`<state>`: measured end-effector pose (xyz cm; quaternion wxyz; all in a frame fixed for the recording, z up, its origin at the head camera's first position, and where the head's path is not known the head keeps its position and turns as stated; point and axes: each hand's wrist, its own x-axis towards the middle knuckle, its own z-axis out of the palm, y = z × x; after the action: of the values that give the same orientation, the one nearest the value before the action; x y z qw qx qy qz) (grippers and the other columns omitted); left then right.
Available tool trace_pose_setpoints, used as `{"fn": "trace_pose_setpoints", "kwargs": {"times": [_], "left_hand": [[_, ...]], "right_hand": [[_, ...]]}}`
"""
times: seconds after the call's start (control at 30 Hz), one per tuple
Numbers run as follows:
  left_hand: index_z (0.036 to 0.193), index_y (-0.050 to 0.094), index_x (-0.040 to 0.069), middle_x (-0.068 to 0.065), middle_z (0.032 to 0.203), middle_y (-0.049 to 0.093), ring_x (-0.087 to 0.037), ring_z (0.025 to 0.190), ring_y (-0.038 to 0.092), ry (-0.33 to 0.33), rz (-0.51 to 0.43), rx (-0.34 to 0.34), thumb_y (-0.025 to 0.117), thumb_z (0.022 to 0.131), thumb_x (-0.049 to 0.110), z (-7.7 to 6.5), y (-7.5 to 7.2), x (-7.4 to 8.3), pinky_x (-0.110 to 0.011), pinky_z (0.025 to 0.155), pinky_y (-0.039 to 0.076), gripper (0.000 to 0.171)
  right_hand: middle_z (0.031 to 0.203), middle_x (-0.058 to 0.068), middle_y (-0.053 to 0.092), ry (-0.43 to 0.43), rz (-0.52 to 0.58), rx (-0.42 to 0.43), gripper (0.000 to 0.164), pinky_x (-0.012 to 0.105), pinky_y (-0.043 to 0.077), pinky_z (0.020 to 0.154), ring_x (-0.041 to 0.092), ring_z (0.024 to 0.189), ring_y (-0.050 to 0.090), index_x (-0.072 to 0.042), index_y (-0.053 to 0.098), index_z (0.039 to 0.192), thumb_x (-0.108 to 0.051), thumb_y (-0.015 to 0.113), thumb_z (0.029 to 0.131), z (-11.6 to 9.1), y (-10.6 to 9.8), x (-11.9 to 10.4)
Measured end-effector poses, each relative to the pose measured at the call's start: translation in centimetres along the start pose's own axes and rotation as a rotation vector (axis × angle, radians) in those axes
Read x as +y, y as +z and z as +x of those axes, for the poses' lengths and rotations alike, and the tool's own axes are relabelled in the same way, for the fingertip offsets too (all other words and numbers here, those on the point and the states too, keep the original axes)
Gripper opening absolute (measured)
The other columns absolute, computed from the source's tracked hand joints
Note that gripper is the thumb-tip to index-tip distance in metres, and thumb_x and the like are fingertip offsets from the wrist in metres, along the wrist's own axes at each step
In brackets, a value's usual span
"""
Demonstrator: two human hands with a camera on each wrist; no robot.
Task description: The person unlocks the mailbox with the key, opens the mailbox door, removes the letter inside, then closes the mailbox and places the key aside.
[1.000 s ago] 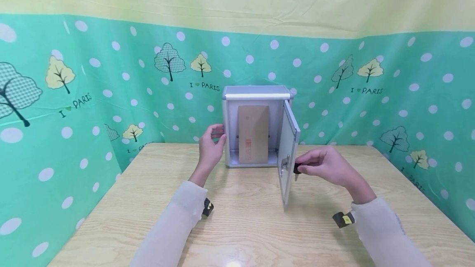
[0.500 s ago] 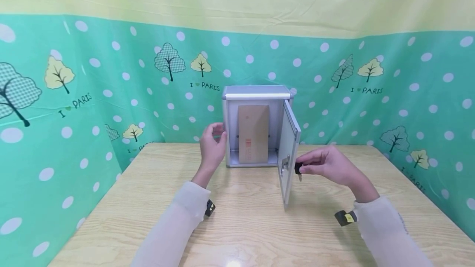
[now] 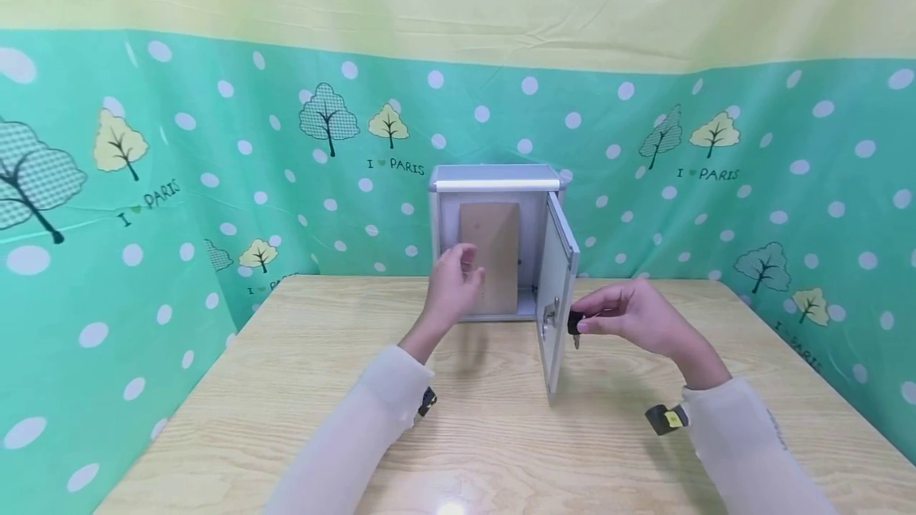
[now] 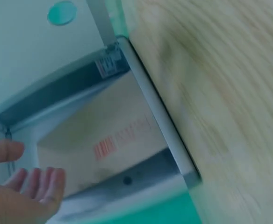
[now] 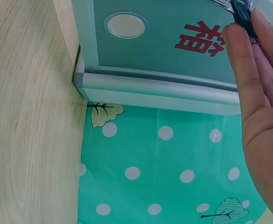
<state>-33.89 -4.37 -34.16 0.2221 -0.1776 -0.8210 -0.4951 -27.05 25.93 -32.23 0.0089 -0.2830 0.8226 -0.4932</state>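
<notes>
A silver metal box (image 3: 498,174) stands upright at the table's back, its hinged door (image 3: 562,261) swung out to the right. Inside leans a brown paper envelope (image 3: 502,253) with red print. My left hand (image 3: 452,284) hovers at the box's opening before the envelope, fingers loosely bent; in the left wrist view a gap shows between thumb and fingers (image 4: 57,182), with nothing held. Beside the door's outer face, my right hand (image 3: 630,318) pinches a black-headed key (image 3: 575,323) between thumb and fingers. Its metal blade points down in the head view.
The wooden table (image 3: 487,435) spreads in front of the box. A green and yellow printed curtain (image 3: 236,102) hangs behind and on both sides. Red characters (image 5: 202,39) and a round window (image 5: 126,25) mark the door's outer face. A lock latch (image 3: 549,316) sits on its inner side.
My left hand has moved right from the box's left side to the front of its opening, by the envelope. My right hand, still pinching the key, has barely moved.
</notes>
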Motion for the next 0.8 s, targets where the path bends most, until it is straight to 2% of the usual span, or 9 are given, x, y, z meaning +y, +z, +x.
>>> {"fn": "trace_pose_setpoints", "kwargs": {"times": [0.13, 0.27, 0.43, 0.57, 0.63, 0.8], "left_hand": [[0.137, 0.052, -0.008, -0.025, 0.125, 0.062, -0.034, 0.113, 0.063, -0.136, 0.048, -0.123, 0.071, 0.093, 0.006, 0.4, 0.8, 0.5, -0.041, 0.100, 0.055, 0.050], [0.144, 0.045, -0.006, -0.023, 0.127, 0.058, -0.034, 0.115, 0.060, -0.204, 0.129, -0.161, 0.071, 0.094, 0.012, 0.9, 1.4, 0.5, -0.043, 0.102, 0.053, 0.060], [0.151, 0.035, -0.009, -0.028, 0.133, 0.051, -0.038, 0.121, 0.055, -0.234, 0.196, -0.139, 0.071, 0.093, 0.013, 1.5, 2.3, 0.1, -0.047, 0.108, 0.048, 0.071], [0.156, 0.026, -0.007, -0.035, 0.148, 0.035, -0.046, 0.130, 0.049, -0.281, 0.185, -0.116, 0.072, 0.091, 0.011, 1.9, 3.3, 0.0, -0.050, 0.113, 0.045, 0.081], [0.158, 0.022, -0.004, -0.034, 0.154, 0.029, -0.048, 0.133, 0.046, -0.311, 0.179, -0.098, 0.072, 0.091, 0.010, 2.0, 3.9, -0.1, -0.050, 0.113, 0.045, 0.085], [0.160, 0.019, 0.001, -0.031, 0.154, 0.027, -0.049, 0.135, 0.042, -0.350, 0.233, -0.025, 0.073, 0.088, 0.008, 2.2, 5.0, -0.2, -0.051, 0.112, 0.046, 0.090]], "right_hand": [[0.108, 0.019, 0.075, 0.005, 0.004, -0.011, 0.027, 0.031, 0.063, 0.080, 0.018, 0.092, 0.076, 0.005, 0.074, 0.113, -0.004, 0.080, 0.088, 0.0, -0.1, 0.0], [0.108, 0.019, 0.075, 0.007, 0.001, -0.012, 0.027, 0.031, 0.063, 0.080, 0.019, 0.092, 0.076, 0.005, 0.075, 0.112, -0.005, 0.080, 0.088, 0.0, -0.1, -0.1], [0.108, 0.019, 0.075, 0.012, -0.001, -0.014, 0.026, 0.031, 0.063, 0.080, 0.019, 0.092, 0.076, 0.004, 0.075, 0.112, -0.004, 0.080, 0.088, 0.1, -0.2, -0.1], [0.107, 0.019, 0.075, 0.001, -0.002, -0.016, 0.025, 0.031, 0.063, 0.080, 0.019, 0.092, 0.076, 0.005, 0.075, 0.112, -0.003, 0.079, 0.088, 0.0, -0.3, -0.1], [0.108, 0.020, 0.075, -0.004, 0.004, -0.017, 0.025, 0.031, 0.063, 0.080, 0.019, 0.092, 0.076, 0.005, 0.074, 0.111, -0.002, 0.079, 0.088, -0.1, -0.3, -0.1], [0.108, 0.022, 0.074, -0.018, 0.014, -0.027, 0.024, 0.031, 0.063, 0.080, 0.023, 0.092, 0.076, 0.007, 0.074, 0.112, 0.000, 0.077, 0.089, -0.1, -0.2, -0.1]]}}
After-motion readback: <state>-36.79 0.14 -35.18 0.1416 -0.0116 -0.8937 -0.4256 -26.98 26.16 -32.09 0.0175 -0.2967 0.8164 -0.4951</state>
